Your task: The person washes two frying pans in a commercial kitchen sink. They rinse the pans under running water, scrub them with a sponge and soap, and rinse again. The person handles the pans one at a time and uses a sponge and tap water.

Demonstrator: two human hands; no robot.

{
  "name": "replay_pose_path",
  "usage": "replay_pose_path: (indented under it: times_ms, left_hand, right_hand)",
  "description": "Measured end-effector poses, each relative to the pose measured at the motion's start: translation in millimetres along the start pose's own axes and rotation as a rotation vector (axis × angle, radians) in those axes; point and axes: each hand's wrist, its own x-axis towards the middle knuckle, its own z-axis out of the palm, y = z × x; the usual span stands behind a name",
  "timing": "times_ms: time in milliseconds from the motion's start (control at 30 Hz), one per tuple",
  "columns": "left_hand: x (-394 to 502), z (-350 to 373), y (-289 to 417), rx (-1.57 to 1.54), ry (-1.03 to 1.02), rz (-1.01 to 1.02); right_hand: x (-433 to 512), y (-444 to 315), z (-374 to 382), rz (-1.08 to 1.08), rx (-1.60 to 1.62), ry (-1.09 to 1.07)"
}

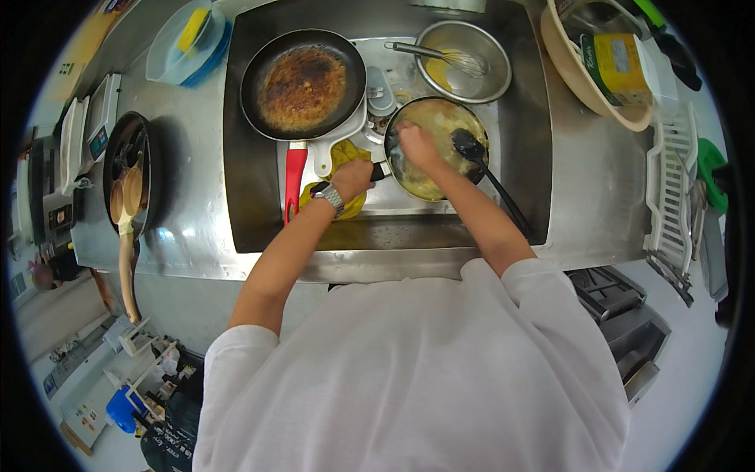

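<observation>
Inside a steel sink (pixel 383 239), my left hand (pixel 352 179) grips the black handle (pixel 379 171) of a small pan. Murky yellowish liquid and residue coat the inside of this pan (pixel 433 187). My right hand (pixel 417 143) reaches down into its left part with curled fingers; whether they hold anything is hidden. A black serving spoon (pixel 469 146) rests in the pan, its handle leaning over the near right rim. Beneath and beside my left hand lies a yellow cloth (pixel 348 152). A frying pan with a red handle (pixel 296 171) and a browned, burnt crust sits at the left.
Behind the small pan, a steel bowl (pixel 501 71) holds a whisk (pixel 463 61) and yellow residue. Another pan with wooden utensils (pixel 127 194) stands on the left counter. A plastic container with a sponge (pixel 193 29), a beige basin (pixel 566 71) and a white rack (pixel 672 194) flank the sink.
</observation>
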Motion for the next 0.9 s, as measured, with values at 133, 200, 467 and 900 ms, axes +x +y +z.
replay_pose_path:
  times_ms: [133, 200, 467, 900]
  left_hand:
    - [-2.0, 1.5, 1.2, 0.003, 0.025, -0.020]
    - [-2.1, 1.9, 1.8, 0.014, 0.030, -0.023]
    - [-1.3, 7.7, 6.3, -0.017, 0.012, -0.039]
    - [2.1, 9.6, 6.8, -0.054, -0.041, -0.085]
  right_hand:
    - [18.3, 11.7, -10.3, 0.144, -0.065, 0.028]
    - [22.4, 16.6, -12.1, 0.147, -0.105, 0.062]
    - [5.1, 12.7, -4.4, 0.034, -0.040, -0.026]
    - [-55.2, 15.9, -17.5, -0.547, -0.208, -0.252]
